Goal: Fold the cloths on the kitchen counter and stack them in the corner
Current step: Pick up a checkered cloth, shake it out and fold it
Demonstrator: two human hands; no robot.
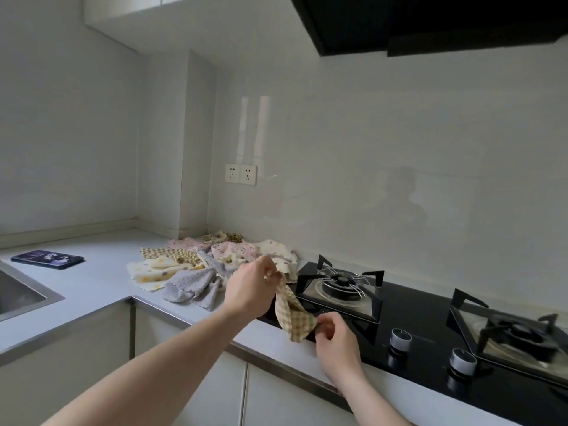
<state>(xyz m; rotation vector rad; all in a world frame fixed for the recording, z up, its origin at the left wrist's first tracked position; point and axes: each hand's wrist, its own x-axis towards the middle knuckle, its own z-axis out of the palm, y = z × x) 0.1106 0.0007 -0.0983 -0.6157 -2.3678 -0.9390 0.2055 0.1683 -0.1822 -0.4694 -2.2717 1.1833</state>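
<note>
A yellow checked cloth [293, 315] is pinched at its upper end by the left hand [250, 289] and at its lower corner by the right hand [336, 342], near the hob [430, 327]; unfolded cloths [209, 261] are heaped left on the counter [101, 281].

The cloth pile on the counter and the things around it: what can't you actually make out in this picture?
All from the head view:
- Cloth pile: the cloths overlap, so their number cannot be counted.
- Checked cloth: both ends are covered by the left hand and right hand pinching it.
- Sink: cut off by the left edge.
- Right burner: cut off by the right edge.
- Phone: screen too small to read.
</note>
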